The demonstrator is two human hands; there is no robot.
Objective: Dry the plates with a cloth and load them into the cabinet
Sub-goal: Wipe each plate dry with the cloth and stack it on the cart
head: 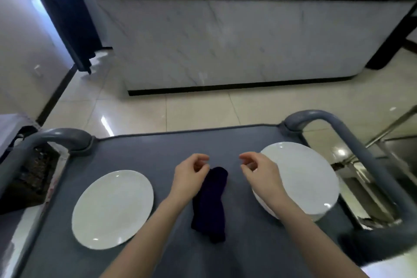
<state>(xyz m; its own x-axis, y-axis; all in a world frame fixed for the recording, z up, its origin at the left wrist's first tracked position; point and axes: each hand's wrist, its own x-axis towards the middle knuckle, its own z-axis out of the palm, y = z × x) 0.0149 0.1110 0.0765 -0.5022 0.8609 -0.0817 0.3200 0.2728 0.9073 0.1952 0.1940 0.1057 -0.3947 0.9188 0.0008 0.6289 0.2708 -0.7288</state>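
Observation:
A dark navy cloth (211,205) lies folded in the middle of the grey cart top (248,244). One white plate (112,209) lies flat to its left. A small stack of white plates (304,178) sits at the right. My left hand (190,174) hovers over the cloth's far end, fingers loosely curled, holding nothing. My right hand (259,171) hovers in front of the right stack, fingers loosely curled and empty too.
Grey tubular handles (334,126) rise at both far corners of the cart. A marble-fronted counter (225,40) with a black top stands across the tiled floor. A metal shelf unit (372,176) is at the right, a dark basket (33,176) at the left.

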